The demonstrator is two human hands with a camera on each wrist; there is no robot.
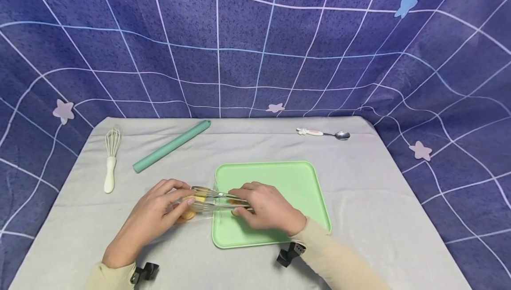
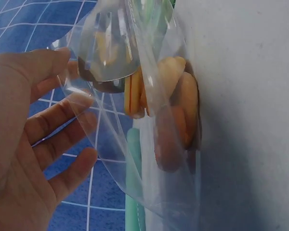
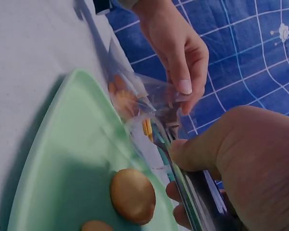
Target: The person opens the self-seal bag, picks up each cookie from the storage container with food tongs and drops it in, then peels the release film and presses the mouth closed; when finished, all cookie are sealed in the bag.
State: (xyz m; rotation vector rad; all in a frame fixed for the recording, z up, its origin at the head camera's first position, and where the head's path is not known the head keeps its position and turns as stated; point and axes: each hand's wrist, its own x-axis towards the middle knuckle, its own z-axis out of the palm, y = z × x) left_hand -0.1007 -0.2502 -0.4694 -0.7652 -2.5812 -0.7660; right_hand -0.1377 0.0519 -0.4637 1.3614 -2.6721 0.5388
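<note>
My left hand pinches the edge of a clear plastic bag at the left side of the green tray. Several golden-brown biscuits lie inside the bag. My right hand grips metal tongs, their slotted ends reaching left into the bag. Close by the tong ends in the left wrist view is a layered yellow-orange biscuit; I cannot tell whether the tongs hold it. In the right wrist view a round brown biscuit sits on the tray, with part of another below it.
A white-handled whisk lies at the far left, with a green rolling-pin-like stick slanting beside it. Behind the tray, toward the right, is a spoon. A blue gridded curtain hangs behind the grey cloth-covered table.
</note>
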